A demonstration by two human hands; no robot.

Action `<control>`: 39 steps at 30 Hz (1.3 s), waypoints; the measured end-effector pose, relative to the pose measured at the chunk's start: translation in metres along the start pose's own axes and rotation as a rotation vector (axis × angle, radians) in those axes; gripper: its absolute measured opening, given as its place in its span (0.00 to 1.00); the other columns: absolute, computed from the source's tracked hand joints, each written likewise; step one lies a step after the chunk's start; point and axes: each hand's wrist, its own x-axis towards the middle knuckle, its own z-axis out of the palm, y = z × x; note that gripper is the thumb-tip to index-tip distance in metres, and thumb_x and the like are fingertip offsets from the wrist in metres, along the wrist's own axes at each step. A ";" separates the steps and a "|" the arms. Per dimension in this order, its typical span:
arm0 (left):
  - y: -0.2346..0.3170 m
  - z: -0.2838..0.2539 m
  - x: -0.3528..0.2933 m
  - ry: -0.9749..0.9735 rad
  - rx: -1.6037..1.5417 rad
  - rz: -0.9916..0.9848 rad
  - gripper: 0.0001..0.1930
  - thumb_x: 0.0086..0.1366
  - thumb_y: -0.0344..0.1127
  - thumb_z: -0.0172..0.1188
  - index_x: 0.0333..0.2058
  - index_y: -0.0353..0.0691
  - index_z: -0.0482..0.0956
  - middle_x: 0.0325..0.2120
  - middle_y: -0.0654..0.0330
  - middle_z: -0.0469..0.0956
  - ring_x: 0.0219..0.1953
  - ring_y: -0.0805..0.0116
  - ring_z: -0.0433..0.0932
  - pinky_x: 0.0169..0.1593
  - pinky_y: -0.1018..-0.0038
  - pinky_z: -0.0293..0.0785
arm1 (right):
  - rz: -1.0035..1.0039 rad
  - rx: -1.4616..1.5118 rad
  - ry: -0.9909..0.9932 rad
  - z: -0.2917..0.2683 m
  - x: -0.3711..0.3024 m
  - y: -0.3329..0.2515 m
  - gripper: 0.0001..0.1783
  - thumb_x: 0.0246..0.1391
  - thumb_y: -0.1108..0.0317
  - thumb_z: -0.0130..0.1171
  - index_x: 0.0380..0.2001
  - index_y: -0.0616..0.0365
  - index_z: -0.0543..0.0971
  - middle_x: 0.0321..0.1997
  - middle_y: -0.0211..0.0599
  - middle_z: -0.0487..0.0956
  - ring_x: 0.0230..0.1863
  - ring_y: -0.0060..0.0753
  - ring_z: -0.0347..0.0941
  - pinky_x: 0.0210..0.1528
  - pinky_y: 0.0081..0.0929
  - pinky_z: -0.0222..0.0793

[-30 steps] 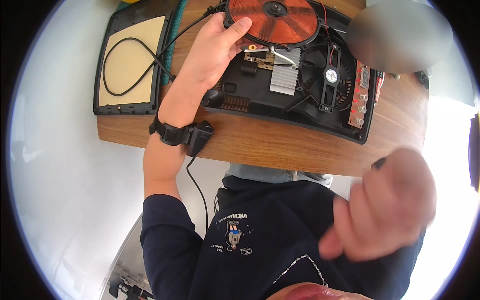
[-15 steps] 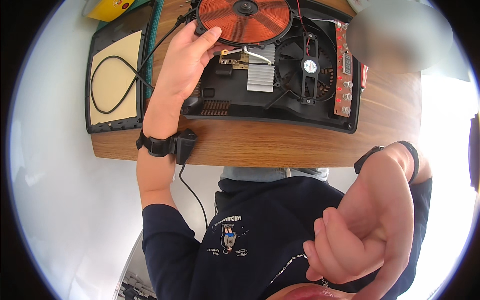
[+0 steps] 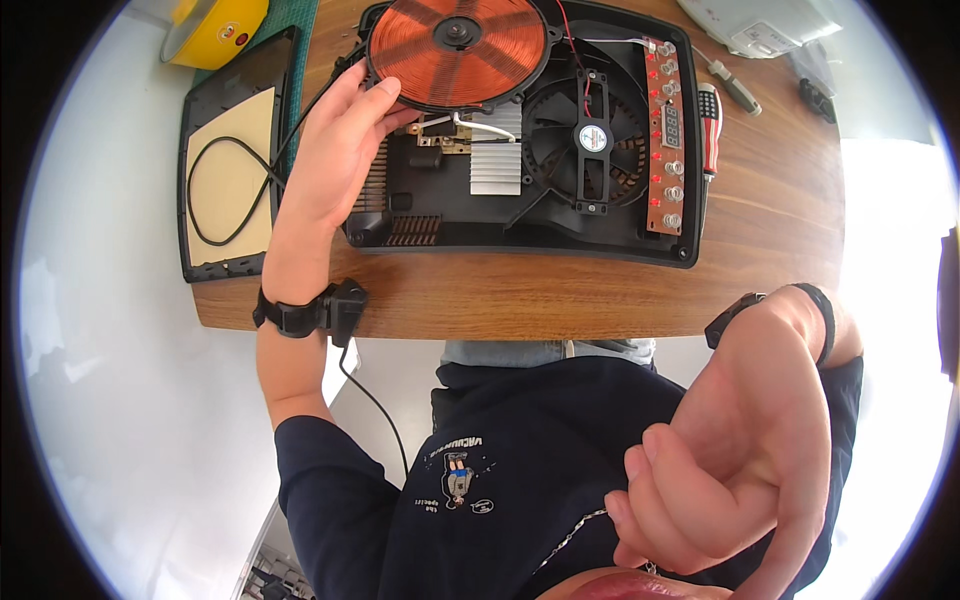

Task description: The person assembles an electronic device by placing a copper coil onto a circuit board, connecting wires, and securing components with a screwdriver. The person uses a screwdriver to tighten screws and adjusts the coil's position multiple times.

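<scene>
My left hand (image 3: 345,125) grips the left rim of a round copper induction coil (image 3: 460,45), thumb on top and fingers underneath. The coil sits over the opened black housing of an induction cooker (image 3: 440,225), covering part of its inside. White leads run from beneath the coil past a silver finned heat sink (image 3: 495,165). Right of that lies a black cooling fan (image 3: 593,140), then a narrow brown circuit board (image 3: 665,135) with lit red lamps and a small display. My right hand (image 3: 735,460) is raised in front of my chest, fingers curled in, nothing visible in them.
At the left lies a black-framed panel (image 3: 230,180) with a looped black cable. A yellow appliance (image 3: 215,30) stands behind it. To the right of the housing are a red-and-white handled tool (image 3: 710,125), a screwdriver (image 3: 735,88) and a white appliance (image 3: 760,25).
The table and everything on it have shifted slightly left and down in the picture, revealing tools and the white appliance at the right. My left hand keeps its hold on the coil.
</scene>
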 end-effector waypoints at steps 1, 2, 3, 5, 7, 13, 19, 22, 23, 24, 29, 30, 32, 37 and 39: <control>0.003 0.000 0.000 -0.005 0.023 -0.017 0.22 0.77 0.37 0.53 0.64 0.35 0.70 0.57 0.57 0.77 0.57 0.68 0.76 0.64 0.65 0.69 | -0.012 -0.014 0.019 -0.001 -0.001 0.001 0.24 0.70 0.59 0.46 0.16 0.48 0.72 0.17 0.14 0.73 0.19 0.12 0.70 0.81 0.28 0.47; 0.007 -0.001 -0.001 -0.009 0.048 -0.036 0.23 0.77 0.38 0.53 0.65 0.35 0.68 0.58 0.57 0.77 0.58 0.68 0.76 0.65 0.65 0.69 | -0.023 -0.028 0.040 -0.001 -0.002 0.002 0.24 0.70 0.59 0.46 0.16 0.48 0.72 0.17 0.14 0.73 0.19 0.12 0.70 0.81 0.28 0.47; 0.010 -0.003 -0.002 -0.006 0.105 -0.066 0.24 0.77 0.38 0.53 0.66 0.34 0.67 0.58 0.56 0.77 0.58 0.67 0.76 0.65 0.65 0.70 | -0.045 -0.042 0.058 -0.001 -0.004 0.006 0.24 0.70 0.59 0.46 0.16 0.48 0.72 0.17 0.14 0.74 0.19 0.12 0.70 0.81 0.28 0.46; 0.016 -0.008 -0.005 -0.002 0.217 -0.125 0.25 0.77 0.39 0.53 0.68 0.34 0.65 0.58 0.55 0.77 0.58 0.66 0.77 0.66 0.65 0.70 | -0.061 -0.058 0.061 -0.003 -0.010 0.011 0.24 0.70 0.58 0.46 0.16 0.48 0.72 0.17 0.13 0.74 0.20 0.11 0.70 0.81 0.28 0.46; 0.026 -0.011 -0.007 -0.029 0.249 -0.197 0.28 0.77 0.39 0.53 0.69 0.32 0.62 0.57 0.53 0.76 0.57 0.64 0.78 0.65 0.65 0.72 | -0.048 -0.060 0.031 -0.006 -0.017 0.014 0.24 0.70 0.58 0.46 0.17 0.48 0.72 0.17 0.12 0.74 0.20 0.11 0.70 0.82 0.29 0.46; 0.061 -0.009 -0.002 -0.015 0.439 -0.384 0.33 0.78 0.39 0.51 0.74 0.29 0.51 0.58 0.47 0.76 0.56 0.58 0.81 0.61 0.66 0.77 | -0.050 -0.129 0.079 -0.024 -0.025 0.033 0.23 0.69 0.58 0.47 0.17 0.47 0.72 0.17 0.11 0.73 0.21 0.10 0.71 0.82 0.30 0.46; 0.095 -0.015 0.013 -0.119 0.802 -0.595 0.29 0.80 0.40 0.48 0.72 0.32 0.58 0.51 0.46 0.82 0.45 0.64 0.85 0.50 0.72 0.81 | -0.019 -0.175 0.138 -0.035 -0.043 0.053 0.23 0.69 0.57 0.47 0.17 0.46 0.72 0.17 0.10 0.73 0.21 0.10 0.71 0.81 0.30 0.47; 0.111 -0.008 0.036 -0.102 0.971 -0.454 0.21 0.80 0.40 0.49 0.65 0.36 0.71 0.39 0.58 0.83 0.32 0.75 0.80 0.40 0.79 0.77 | 0.017 -0.181 0.105 -0.043 -0.052 0.064 0.22 0.69 0.58 0.47 0.17 0.46 0.72 0.17 0.11 0.73 0.21 0.10 0.71 0.81 0.29 0.47; 0.116 -0.003 0.046 -0.096 1.029 -0.401 0.20 0.80 0.40 0.49 0.63 0.38 0.73 0.37 0.60 0.82 0.30 0.77 0.78 0.39 0.80 0.75 | 0.016 -0.182 0.104 -0.045 -0.057 0.068 0.22 0.69 0.58 0.47 0.18 0.47 0.72 0.17 0.11 0.73 0.21 0.10 0.70 0.81 0.29 0.47; 0.120 0.007 0.057 -0.049 1.020 -0.354 0.17 0.79 0.39 0.50 0.59 0.40 0.77 0.33 0.65 0.78 0.28 0.80 0.72 0.37 0.82 0.72 | -0.001 -0.185 0.115 -0.046 -0.061 0.075 0.22 0.69 0.58 0.47 0.18 0.47 0.72 0.17 0.11 0.73 0.20 0.10 0.70 0.81 0.28 0.47; 0.121 0.021 0.131 -0.094 1.123 -0.095 0.15 0.75 0.37 0.54 0.54 0.37 0.79 0.32 0.64 0.80 0.35 0.77 0.76 0.42 0.78 0.74 | 0.153 -0.227 0.118 -0.061 -0.067 0.084 0.23 0.63 0.66 0.47 0.14 0.60 0.75 0.13 0.30 0.78 0.15 0.21 0.76 0.62 0.08 0.69; 0.120 0.022 0.147 -0.127 1.180 -0.047 0.15 0.75 0.36 0.54 0.54 0.37 0.79 0.33 0.64 0.81 0.36 0.76 0.77 0.43 0.77 0.74 | 0.157 -0.252 0.097 -0.062 -0.074 0.083 0.23 0.63 0.66 0.47 0.13 0.60 0.74 0.12 0.30 0.78 0.15 0.21 0.76 0.62 0.07 0.70; 0.120 0.023 0.179 -0.142 1.376 0.012 0.14 0.72 0.34 0.55 0.53 0.37 0.80 0.36 0.59 0.83 0.38 0.69 0.79 0.47 0.72 0.75 | 0.167 -0.287 0.074 -0.062 -0.085 0.082 0.23 0.63 0.65 0.46 0.13 0.59 0.74 0.12 0.29 0.77 0.15 0.20 0.76 0.61 0.07 0.70; 0.119 -0.031 0.248 -0.120 1.742 -0.065 0.14 0.72 0.33 0.55 0.52 0.38 0.80 0.39 0.56 0.83 0.40 0.66 0.80 0.49 0.69 0.76 | 0.144 -0.294 0.066 -0.066 -0.107 0.101 0.23 0.62 0.66 0.47 0.13 0.60 0.74 0.13 0.30 0.78 0.15 0.20 0.75 0.57 0.05 0.72; 0.115 -0.049 0.270 -0.165 1.761 -0.152 0.14 0.71 0.32 0.56 0.52 0.38 0.80 0.38 0.57 0.82 0.40 0.67 0.79 0.49 0.69 0.76 | 0.132 -0.219 0.002 -0.076 -0.113 0.110 0.22 0.63 0.66 0.47 0.14 0.60 0.74 0.13 0.30 0.78 0.15 0.20 0.75 0.52 0.03 0.73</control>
